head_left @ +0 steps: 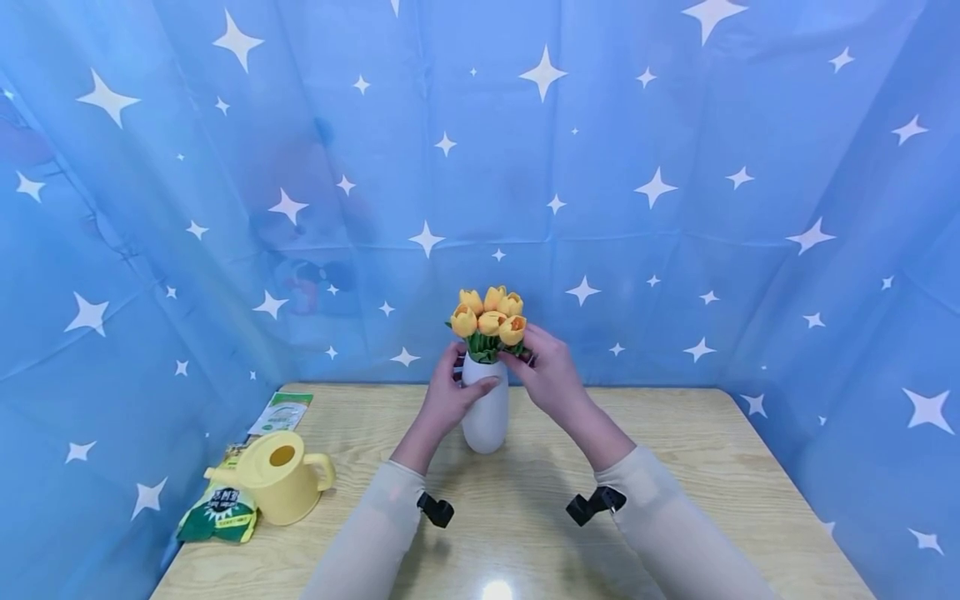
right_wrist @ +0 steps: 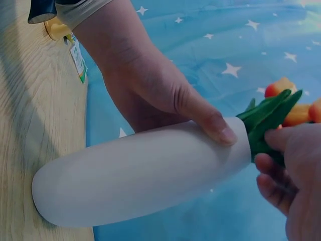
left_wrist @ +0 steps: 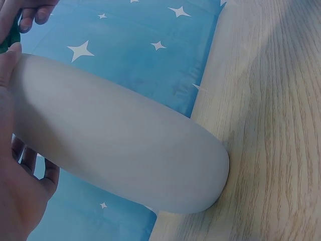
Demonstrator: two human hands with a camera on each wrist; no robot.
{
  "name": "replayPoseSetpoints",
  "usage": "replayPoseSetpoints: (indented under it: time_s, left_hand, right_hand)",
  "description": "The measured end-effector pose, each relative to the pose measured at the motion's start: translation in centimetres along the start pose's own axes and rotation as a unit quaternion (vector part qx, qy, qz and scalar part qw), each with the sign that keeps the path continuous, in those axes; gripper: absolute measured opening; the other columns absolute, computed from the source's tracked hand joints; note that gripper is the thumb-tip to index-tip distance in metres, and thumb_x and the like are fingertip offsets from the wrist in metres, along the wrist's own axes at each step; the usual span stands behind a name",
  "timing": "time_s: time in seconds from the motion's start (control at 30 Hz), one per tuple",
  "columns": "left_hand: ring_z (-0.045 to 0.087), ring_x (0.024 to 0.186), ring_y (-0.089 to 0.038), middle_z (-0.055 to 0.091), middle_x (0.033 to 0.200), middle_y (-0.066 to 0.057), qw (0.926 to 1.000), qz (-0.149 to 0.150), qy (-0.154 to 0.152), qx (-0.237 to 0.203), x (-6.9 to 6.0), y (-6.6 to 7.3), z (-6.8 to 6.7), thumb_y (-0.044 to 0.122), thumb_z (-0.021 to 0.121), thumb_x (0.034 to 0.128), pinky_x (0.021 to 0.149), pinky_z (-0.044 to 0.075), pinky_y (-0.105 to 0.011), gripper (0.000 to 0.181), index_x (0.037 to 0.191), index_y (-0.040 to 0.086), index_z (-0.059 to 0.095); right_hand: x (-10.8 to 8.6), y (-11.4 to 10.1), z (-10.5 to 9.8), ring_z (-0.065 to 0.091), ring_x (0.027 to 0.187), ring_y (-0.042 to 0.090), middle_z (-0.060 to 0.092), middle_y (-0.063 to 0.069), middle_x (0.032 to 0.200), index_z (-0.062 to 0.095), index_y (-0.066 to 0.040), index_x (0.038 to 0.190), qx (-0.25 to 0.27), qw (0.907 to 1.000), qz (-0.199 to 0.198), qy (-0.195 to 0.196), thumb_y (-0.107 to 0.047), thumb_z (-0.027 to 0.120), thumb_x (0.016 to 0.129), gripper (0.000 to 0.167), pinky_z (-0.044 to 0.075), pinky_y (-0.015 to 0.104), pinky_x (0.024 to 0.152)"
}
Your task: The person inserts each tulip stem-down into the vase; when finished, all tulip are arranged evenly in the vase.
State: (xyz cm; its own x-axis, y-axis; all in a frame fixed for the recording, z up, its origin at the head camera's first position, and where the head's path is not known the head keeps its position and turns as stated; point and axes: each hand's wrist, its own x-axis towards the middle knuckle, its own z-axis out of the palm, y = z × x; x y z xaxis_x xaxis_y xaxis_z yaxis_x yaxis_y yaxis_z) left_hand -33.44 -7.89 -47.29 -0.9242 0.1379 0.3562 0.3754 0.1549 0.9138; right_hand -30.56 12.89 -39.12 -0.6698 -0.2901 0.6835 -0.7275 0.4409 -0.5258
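A white vase [head_left: 486, 417] stands upright on the table, holding a bunch of yellow-orange tulips [head_left: 491, 322] with green leaves [right_wrist: 268, 118] at its mouth. My left hand [head_left: 450, 396] grips the vase just below the rim, thumb across the near side and fingers around the left and back. At the right of the bunch, my right hand [head_left: 553, 375] pinches a tulip low down by its leaves, just above the rim. The right wrist view shows its fingertips against the green; the stems inside the vase are hidden.
A yellow watering can [head_left: 281, 479] stands on the left of the wooden table [head_left: 660, 467]. A green and yellow bag [head_left: 221, 508] lies beside it, and a white and green packet [head_left: 282, 413] lies behind. A blue curtain [head_left: 637, 275] with white stars hangs behind the table and along its sides.
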Motion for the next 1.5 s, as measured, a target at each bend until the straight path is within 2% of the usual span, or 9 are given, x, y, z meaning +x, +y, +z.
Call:
replayPoseSetpoints:
  time_s: [0.13,0.33,0.47,0.63,0.73,0.97,1.3,1.5]
  left_hand:
    - [0.063,0.123,-0.031,0.061,0.138,-0.009,1.0000,0.004,0.001,0.001,0.0,0.0,0.0,0.038,0.092,0.0937,0.102,0.055,-0.059,0.067,0.147,0.020,0.055]
    - [0.064,0.121,-0.031,0.061,0.137,-0.009,1.0000,0.002,-0.003,0.000,-0.1,0.1,0.0,0.039,0.091,0.0942,0.100,0.056,-0.059,0.067,0.146,0.019,0.054]
    - [0.064,0.119,-0.032,0.060,0.137,-0.010,1.0000,-0.001,-0.002,-0.002,-0.1,0.2,0.0,0.041,0.091,0.0942,0.100,0.056,-0.058,0.067,0.146,0.019,0.054]
    - [0.065,0.118,-0.032,0.060,0.136,-0.010,1.0000,-0.001,-0.003,-0.002,-0.2,0.2,0.0,0.042,0.091,0.0940,0.098,0.057,-0.059,0.067,0.145,0.019,0.054]
    - [0.064,0.119,-0.032,0.061,0.136,-0.010,1.0000,0.003,-0.003,-0.006,-0.2,0.1,0.0,0.041,0.091,0.0942,0.099,0.057,-0.059,0.067,0.145,0.019,0.054]
    - [0.063,0.119,-0.030,0.061,0.136,-0.008,1.0000,0.009,-0.002,-0.003,-0.1,-0.1,0.0,0.044,0.090,0.0940,0.099,0.057,-0.057,0.069,0.147,0.020,0.054]
    - [0.063,0.121,-0.031,0.061,0.137,-0.009,0.9999,0.010,0.003,0.001,-0.2,-0.2,0.0,0.039,0.090,0.0945,0.101,0.056,-0.059,0.068,0.148,0.019,0.054]
    - [0.063,0.124,-0.031,0.060,0.140,-0.008,0.9998,0.016,0.003,0.006,-0.5,-0.1,0.0,0.044,0.090,0.0947,0.103,0.055,-0.060,0.072,0.151,0.019,0.052]
  right_hand:
    - [-0.2,0.3,0.1,0.069,0.085,0.018,0.075,0.011,0.126,0.075,-0.005,0.136,0.008,0.9999,-0.003,0.005,-0.003,0.082,0.100,0.037,0.061,0.035,0.072]
    - [-0.4,0.4,0.1,0.057,0.067,0.016,0.073,0.008,0.110,0.078,-0.005,0.132,0.033,0.9993,0.004,0.014,0.001,0.079,0.101,0.031,0.051,0.031,0.059]
    - [-0.4,0.7,0.2,0.057,0.062,0.014,0.072,0.008,0.106,0.079,-0.004,0.128,0.046,0.9987,-0.007,0.020,0.004,0.077,0.101,0.027,0.050,0.029,0.054]
    - [-0.5,1.0,0.2,0.057,0.060,0.013,0.071,0.009,0.107,0.078,-0.005,0.129,0.050,0.9984,-0.024,0.014,0.006,0.074,0.102,0.030,0.050,0.030,0.053]
    - [-0.3,1.0,0.1,0.056,0.061,0.013,0.067,0.008,0.101,0.077,-0.006,0.133,0.042,0.9988,-0.024,0.001,0.007,0.071,0.104,0.032,0.050,0.029,0.055]
    - [0.1,1.2,0.2,0.057,0.063,0.013,0.063,0.005,0.102,0.071,-0.010,0.143,0.020,0.9993,-0.005,-0.032,-0.001,0.068,0.109,0.036,0.052,0.032,0.056]
    - [0.0,0.8,0.0,0.053,0.061,0.015,0.062,0.005,0.097,0.069,-0.009,0.143,0.035,0.9985,0.021,-0.037,0.007,0.067,0.104,0.042,0.047,0.032,0.054]
    - [-0.2,0.5,-0.3,0.054,0.065,0.018,0.064,0.009,0.104,0.067,-0.007,0.142,0.051,0.9977,0.034,-0.030,0.007,0.071,0.102,0.043,0.048,0.032,0.056]
